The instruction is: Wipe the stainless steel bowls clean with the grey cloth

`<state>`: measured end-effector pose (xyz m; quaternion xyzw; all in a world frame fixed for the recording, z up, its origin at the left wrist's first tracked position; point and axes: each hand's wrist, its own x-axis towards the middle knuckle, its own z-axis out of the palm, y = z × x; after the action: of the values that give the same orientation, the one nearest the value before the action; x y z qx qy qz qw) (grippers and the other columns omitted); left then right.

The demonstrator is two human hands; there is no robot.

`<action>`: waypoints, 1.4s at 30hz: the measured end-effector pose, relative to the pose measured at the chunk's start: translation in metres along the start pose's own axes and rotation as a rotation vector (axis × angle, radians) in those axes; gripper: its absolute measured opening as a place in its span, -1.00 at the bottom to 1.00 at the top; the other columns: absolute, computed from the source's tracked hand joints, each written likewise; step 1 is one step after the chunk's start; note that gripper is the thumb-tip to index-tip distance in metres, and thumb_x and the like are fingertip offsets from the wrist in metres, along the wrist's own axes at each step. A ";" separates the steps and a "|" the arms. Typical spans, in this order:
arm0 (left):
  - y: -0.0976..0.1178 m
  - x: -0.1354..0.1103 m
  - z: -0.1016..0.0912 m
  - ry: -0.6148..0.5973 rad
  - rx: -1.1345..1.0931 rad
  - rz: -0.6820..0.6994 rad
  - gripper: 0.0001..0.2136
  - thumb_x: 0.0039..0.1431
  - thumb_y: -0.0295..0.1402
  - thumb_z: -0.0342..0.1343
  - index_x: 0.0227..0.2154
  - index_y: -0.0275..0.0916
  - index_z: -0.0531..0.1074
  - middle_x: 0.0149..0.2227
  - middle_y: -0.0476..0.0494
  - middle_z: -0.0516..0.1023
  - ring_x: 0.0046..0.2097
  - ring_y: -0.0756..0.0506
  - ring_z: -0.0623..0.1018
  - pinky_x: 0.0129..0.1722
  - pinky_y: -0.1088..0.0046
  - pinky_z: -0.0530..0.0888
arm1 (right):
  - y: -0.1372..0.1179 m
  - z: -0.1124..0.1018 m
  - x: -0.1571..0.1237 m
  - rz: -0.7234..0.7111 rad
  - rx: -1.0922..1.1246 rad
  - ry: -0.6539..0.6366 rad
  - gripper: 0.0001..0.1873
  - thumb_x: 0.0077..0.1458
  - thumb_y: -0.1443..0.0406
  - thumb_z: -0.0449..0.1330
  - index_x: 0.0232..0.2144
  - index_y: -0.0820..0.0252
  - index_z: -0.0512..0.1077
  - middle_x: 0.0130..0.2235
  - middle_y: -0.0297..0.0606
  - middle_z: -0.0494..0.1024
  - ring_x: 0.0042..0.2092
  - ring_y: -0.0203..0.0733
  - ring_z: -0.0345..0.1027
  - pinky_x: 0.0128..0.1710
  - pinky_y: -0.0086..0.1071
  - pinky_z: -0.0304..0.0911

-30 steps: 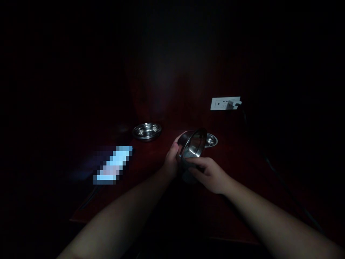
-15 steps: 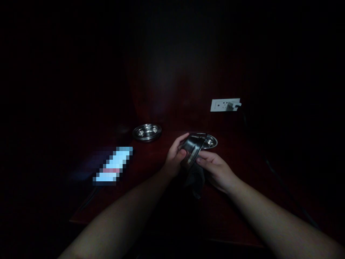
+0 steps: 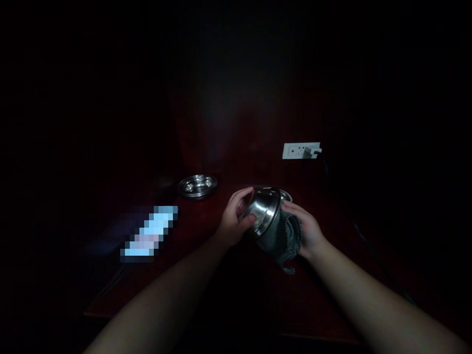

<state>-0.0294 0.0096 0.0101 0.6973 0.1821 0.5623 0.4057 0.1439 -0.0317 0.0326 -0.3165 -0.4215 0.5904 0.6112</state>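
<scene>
Head view: round steel bowl clasped in left hand, grey cloth in right hand.
Bowl best held steady, cloth pressed evenly.

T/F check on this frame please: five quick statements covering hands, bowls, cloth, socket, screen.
1. The left hand has its grip on a steel bowl that is tilted on its side. True.
2. The right hand holds nothing. False: it holds a grey cloth against the steel bowl.
3. A second bowl stands upright on the table, apart from both hands. True.
4. The wall socket has nothing plugged in. False: a white plug sits at its right end.
5. The glowing screen lies to the right of the hands. False: it lies on the table to their left.
</scene>
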 end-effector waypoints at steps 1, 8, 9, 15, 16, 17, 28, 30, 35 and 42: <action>0.000 0.001 -0.003 0.025 0.079 0.029 -0.34 -0.03 -0.07 0.17 0.13 -0.23 0.21 0.19 -0.34 0.22 0.17 -0.29 0.30 0.12 0.16 0.26 | 0.000 -0.003 0.003 0.002 0.004 0.034 -0.83 -0.09 0.26 0.24 -0.36 0.15 0.48 -0.43 -0.31 0.60 -0.40 -0.14 0.48 -0.32 -0.25 0.38; 0.009 0.006 -0.014 0.131 0.580 0.163 -0.40 -0.07 -0.23 0.23 0.09 -0.20 0.27 0.16 -0.29 0.25 0.20 -0.24 0.25 0.19 0.15 0.19 | -0.001 -0.018 0.014 -0.165 -0.211 -0.149 -0.53 0.08 -0.06 -0.04 -0.47 0.12 0.47 -0.56 -0.25 0.54 -0.38 -0.04 0.48 -0.27 -0.14 0.37; 0.010 0.007 -0.014 0.138 0.616 0.164 -0.39 -0.07 -0.23 0.23 0.10 -0.20 0.26 0.17 -0.29 0.24 0.20 -0.24 0.25 0.19 0.14 0.20 | -0.001 -0.018 0.014 -0.171 -0.202 -0.137 -0.54 0.07 -0.05 -0.02 -0.52 0.12 0.46 -0.59 -0.25 0.53 -0.38 -0.04 0.48 -0.27 -0.14 0.37; 0.013 0.007 -0.016 0.188 0.722 0.169 -0.36 -0.09 -0.23 0.24 0.11 -0.19 0.24 0.18 -0.28 0.22 0.20 -0.25 0.26 0.19 0.08 0.20 | 0.001 -0.005 0.006 -0.004 -0.016 -0.100 -0.81 -0.05 0.19 0.18 -0.39 0.15 0.49 -0.42 -0.27 0.60 -0.33 -0.09 0.49 -0.24 -0.20 0.37; 0.014 0.007 -0.015 0.191 0.731 0.170 -0.35 -0.10 -0.23 0.25 0.11 -0.18 0.23 0.18 -0.28 0.21 0.20 -0.26 0.26 0.19 0.08 0.20 | 0.001 -0.002 0.005 0.000 -0.025 -0.133 -0.79 -0.07 0.23 0.21 -0.32 0.15 0.49 -0.37 -0.28 0.61 -0.32 -0.12 0.49 -0.23 -0.23 0.37; 0.015 0.007 -0.015 0.191 0.735 0.173 -0.35 -0.10 -0.23 0.25 0.11 -0.18 0.23 0.18 -0.27 0.21 0.20 -0.26 0.26 0.19 0.08 0.21 | 0.000 0.000 0.003 0.003 -0.042 -0.177 -0.74 -0.08 0.25 0.23 -0.25 0.14 0.48 -0.33 -0.28 0.61 -0.31 -0.14 0.49 -0.23 -0.26 0.37; 0.018 0.007 -0.010 0.133 0.735 0.212 -0.33 -0.20 -0.27 0.29 0.08 -0.15 0.29 0.18 -0.26 0.21 0.19 -0.29 0.26 0.18 0.13 0.22 | 0.021 0.000 0.010 -0.122 -0.189 -0.084 -0.70 0.03 0.07 0.20 -0.31 0.17 0.44 -0.34 -0.27 0.59 -0.30 -0.15 0.47 -0.20 -0.28 0.34; 0.020 0.007 -0.009 0.121 0.739 0.216 -0.32 -0.21 -0.25 0.30 0.08 -0.15 0.30 0.18 -0.25 0.21 0.19 -0.30 0.26 0.19 0.13 0.21 | 0.026 -0.002 0.012 -0.173 -0.203 -0.004 -0.69 0.03 0.05 0.18 -0.29 0.15 0.43 -0.32 -0.29 0.59 -0.28 -0.16 0.46 -0.18 -0.28 0.34; 0.022 0.004 -0.010 0.065 0.608 0.232 -0.37 -0.12 -0.18 0.26 0.09 -0.16 0.29 0.19 -0.24 0.23 0.21 -0.28 0.23 0.21 0.13 0.15 | 0.028 -0.001 0.014 -0.256 -0.157 0.269 -0.72 0.02 0.07 0.19 -0.31 0.13 0.44 -0.33 -0.31 0.57 -0.31 -0.16 0.43 -0.18 -0.26 0.35; -0.008 0.008 -0.002 0.504 -0.171 -0.313 -0.62 0.15 -0.11 0.01 -0.07 -0.24 0.40 -0.01 -0.19 0.47 0.02 -0.14 0.45 0.07 0.26 0.33 | 0.020 -0.001 0.016 -0.378 -0.143 0.302 -0.84 -0.07 0.17 0.23 -0.44 0.11 0.43 -0.44 -0.36 0.54 -0.38 -0.16 0.42 -0.27 -0.24 0.37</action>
<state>-0.0272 0.0202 0.0092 0.4626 0.3343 0.6616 0.4864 0.1348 -0.0140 0.0164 -0.3590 -0.4178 0.3805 0.7428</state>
